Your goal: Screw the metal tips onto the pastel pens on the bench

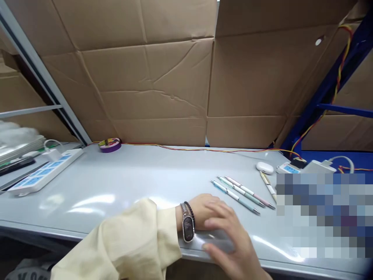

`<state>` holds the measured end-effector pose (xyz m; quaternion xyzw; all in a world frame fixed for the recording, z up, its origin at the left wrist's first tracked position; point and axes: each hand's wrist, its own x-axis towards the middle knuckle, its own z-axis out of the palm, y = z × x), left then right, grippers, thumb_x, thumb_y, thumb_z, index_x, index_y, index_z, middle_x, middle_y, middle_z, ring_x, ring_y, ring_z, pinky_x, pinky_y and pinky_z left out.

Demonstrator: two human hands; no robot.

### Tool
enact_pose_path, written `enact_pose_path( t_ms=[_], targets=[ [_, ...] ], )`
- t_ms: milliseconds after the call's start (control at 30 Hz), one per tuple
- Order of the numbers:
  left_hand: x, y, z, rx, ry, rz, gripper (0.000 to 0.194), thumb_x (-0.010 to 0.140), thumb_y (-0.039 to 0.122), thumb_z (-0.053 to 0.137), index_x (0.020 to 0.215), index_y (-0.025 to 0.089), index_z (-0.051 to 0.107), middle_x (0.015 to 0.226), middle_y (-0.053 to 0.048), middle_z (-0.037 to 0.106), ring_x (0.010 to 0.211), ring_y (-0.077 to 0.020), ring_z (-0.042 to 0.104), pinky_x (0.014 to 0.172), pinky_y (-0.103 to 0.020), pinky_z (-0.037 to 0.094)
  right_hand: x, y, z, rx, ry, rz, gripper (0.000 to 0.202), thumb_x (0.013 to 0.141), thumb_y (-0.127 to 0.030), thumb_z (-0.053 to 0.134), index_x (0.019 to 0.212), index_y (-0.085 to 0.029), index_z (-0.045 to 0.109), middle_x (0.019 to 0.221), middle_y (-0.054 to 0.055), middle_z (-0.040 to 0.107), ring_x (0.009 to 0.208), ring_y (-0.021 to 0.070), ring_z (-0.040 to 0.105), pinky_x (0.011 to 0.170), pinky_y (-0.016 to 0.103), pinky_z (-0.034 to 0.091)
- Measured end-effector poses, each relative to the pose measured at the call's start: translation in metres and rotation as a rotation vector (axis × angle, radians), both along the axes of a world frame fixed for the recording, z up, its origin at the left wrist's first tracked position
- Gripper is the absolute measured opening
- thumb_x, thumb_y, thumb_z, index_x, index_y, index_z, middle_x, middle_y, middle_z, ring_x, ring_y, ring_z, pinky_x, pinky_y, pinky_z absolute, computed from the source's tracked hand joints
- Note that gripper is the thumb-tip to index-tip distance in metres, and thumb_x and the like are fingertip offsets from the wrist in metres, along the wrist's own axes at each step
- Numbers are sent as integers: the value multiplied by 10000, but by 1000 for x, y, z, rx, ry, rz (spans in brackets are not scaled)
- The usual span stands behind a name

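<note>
Cardboard panels [171, 70] back a pale grey worktop [128, 175], with two bare-handed grips near its front edge and three slim pens just beyond.

Viewed from the wearer's head, the left grip [200, 213] reaches in from a cream sleeve [125, 241], palm down over the worktop. A dark-screened wristband [188, 228] and a black beaded bracelet [190, 210] circle that wrist. Its fingertips are hidden behind the right grip, so how far it is open, or whether it holds anything, cannot be told.

The right grip [234, 241] is loosely spread, with a clear gap between thumb and forefinger and nothing visible held. Its fingers overlap the left grip in this view; whether they touch cannot be told.

Ahead of the right grip, and slightly to its right, lie the pens, roughly parallel and close together: a pale blue pen [235, 196] nearest, a mint green pen [241, 191] next and a pink pen [250, 192] farthest. Beyond them, farther right of the grip, a cream pen [266, 184] lies beside a white oval case [264, 167].

Far to the left of the left grip is a white power strip [46, 173]; a purple tape roll [110, 145] sits beyond that grip, at the back edge. Right of the right grip, a patch is pixelated.
</note>
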<state>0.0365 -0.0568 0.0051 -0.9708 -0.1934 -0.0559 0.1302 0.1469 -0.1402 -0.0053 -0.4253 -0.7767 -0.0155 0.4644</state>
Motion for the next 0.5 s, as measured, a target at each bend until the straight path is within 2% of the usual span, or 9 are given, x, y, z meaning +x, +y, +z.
enact_pose_path(
  t_ms=[33, 100, 167, 200, 267, 333, 500],
  targets=[
    [0, 1, -1, -22, -1, -52, 188, 915, 337, 439, 1048, 258, 546, 927, 43, 612, 818, -104, 573, 730, -220, 453, 17, 3, 0, -44, 2, -104, 210, 830, -302, 517, 1030, -242, 536, 1202, 76, 565, 1132, 263, 517, 897, 405, 479],
    [1, 3, -4, -58, -13, -135, 158, 920, 314, 412, 997, 259, 539, 832, 64, 613, 768, -103, 571, 677, -214, 436, 59, 10, -5, -100, -10, -422, 270, 862, -343, 448, 1088, -218, 529, 1226, 106, 536, 1159, 287, 482, 945, 476, 411],
    [1, 7, -7, -80, -26, -167, 148, 918, 303, 401, 938, 236, 532, 787, 55, 609, 727, -119, 570, 630, -238, 421, 102, 17, -16, -188, -142, -682, 380, 869, -409, 363, 1104, -175, 550, 1226, 162, 519, 1157, 346, 467, 920, 530, 395],
    [1, 8, -9, -91, -35, -180, 143, 912, 298, 403, 918, 228, 527, 783, 48, 610, 715, -126, 570, 614, -246, 412, 120, 20, -23, -257, -193, -759, 420, 872, -403, 336, 1139, -152, 540, 1230, 188, 511, 1157, 355, 465, 910, 522, 403],
    [2, 11, -12, -118, -58, -205, 136, 903, 295, 404, 899, 221, 518, 774, 35, 612, 699, -134, 571, 592, -257, 395, 146, 22, -35, -369, -242, -793, 429, 862, -364, 313, 1118, -121, 557, 1178, 198, 556, 1122, 351, 501, 877, 488, 435],
    [2, 13, -14, -142, -77, -223, 136, 903, 294, 401, 890, 215, 511, 766, 22, 612, 691, -140, 570, 581, -266, 381, 156, 21, -41, -449, -239, -800, 391, 848, -327, 317, 1034, -130, 598, 1071, 166, 626, 1019, 333, 570, 833, 464, 462],
    [2, 15, -15, -189, -90, -220, 127, 905, 294, 405, 881, 214, 502, 772, 10, 611, 697, -145, 565, 601, -263, 376, 144, 17, -31, -533, -75, -810, 331, 795, -333, 378, 937, -188, 640, 912, 95, 685, 812, 275, 642, 692, 385, 500]
  ],
)
